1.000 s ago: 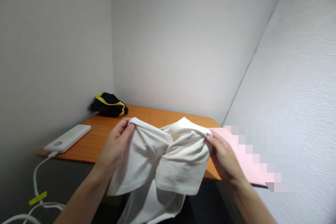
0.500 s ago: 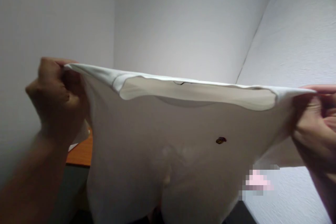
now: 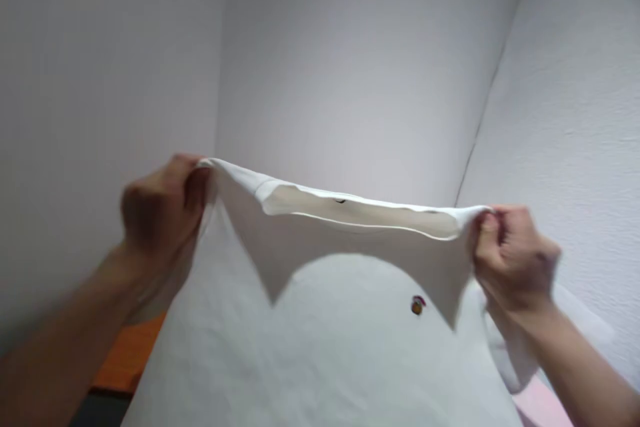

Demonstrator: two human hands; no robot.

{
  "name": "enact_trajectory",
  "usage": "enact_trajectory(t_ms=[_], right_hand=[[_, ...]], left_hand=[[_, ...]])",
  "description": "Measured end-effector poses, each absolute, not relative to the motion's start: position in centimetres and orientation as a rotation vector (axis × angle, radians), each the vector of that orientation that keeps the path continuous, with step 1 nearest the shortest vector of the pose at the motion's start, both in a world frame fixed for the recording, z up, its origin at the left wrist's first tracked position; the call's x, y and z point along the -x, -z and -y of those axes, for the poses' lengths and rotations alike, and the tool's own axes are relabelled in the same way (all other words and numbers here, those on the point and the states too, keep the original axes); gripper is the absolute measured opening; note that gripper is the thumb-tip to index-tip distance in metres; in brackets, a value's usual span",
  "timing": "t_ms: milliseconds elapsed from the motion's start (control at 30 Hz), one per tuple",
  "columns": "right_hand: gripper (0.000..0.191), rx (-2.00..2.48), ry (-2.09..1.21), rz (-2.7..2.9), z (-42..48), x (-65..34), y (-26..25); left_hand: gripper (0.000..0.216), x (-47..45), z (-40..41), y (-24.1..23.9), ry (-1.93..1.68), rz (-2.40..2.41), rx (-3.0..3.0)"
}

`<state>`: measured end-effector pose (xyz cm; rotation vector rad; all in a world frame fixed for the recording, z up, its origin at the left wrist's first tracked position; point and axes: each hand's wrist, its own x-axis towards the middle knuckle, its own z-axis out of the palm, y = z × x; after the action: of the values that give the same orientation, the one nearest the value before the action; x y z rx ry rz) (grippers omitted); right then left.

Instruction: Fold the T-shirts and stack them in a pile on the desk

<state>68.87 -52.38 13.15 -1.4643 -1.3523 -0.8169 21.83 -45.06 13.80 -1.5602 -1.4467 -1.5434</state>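
A white T-shirt (image 3: pixel 325 347) hangs spread out in front of me, stretched taut along its top edge. It has a small dark logo (image 3: pixel 417 305) on the chest. My left hand (image 3: pixel 163 203) is closed in a fist on the shirt's upper left corner. At the upper right corner my right hand (image 3: pixel 510 257) grips the fabric, fingers curled tight. The shirt body billows toward the camera and hides most of the table below.
White walls close in on the left, back and right. A strip of the orange table (image 3: pixel 130 353) shows at the lower left under the shirt. A bit of pink sheet (image 3: pixel 543 407) shows at the lower right.
The bunched shirt was lifted and pulled open between both hands. Since half a second ago the hands have come lower and nearer together, and the shirt body billows outward.
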Motion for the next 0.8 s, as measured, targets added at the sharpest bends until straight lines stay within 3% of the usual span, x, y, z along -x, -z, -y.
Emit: enact_trajectory(t_ms=[100,200,300,500,800], right_hand=[[0.032,1.694,0.969,1.517,43.6,-68.3,-12.0],[0.031,1.906,0.826,1.786,36.7,-66.6,-8.7],[0.033,1.963,0.659,2.036,34.4,-65.0,-2.8],[0.065,1.999,0.094,2.346,34.9,-65.5,8.4],[0.073,2.15,-0.039,2.223,33.7,-67.0,11.2]], left_hand=[[0.046,-25.2,37.4,-12.9,0.97,1.595,1.867],[0.036,-28.4,31.2,-9.1,0.805,1.591,2.08],[0.036,-30.3,28.7,-2.3,0.635,1.571,2.305],[0.059,-30.1,27.7,9.2,0.307,1.748,2.595],[0.068,-29.0,26.1,11.3,0.209,1.911,2.596]])
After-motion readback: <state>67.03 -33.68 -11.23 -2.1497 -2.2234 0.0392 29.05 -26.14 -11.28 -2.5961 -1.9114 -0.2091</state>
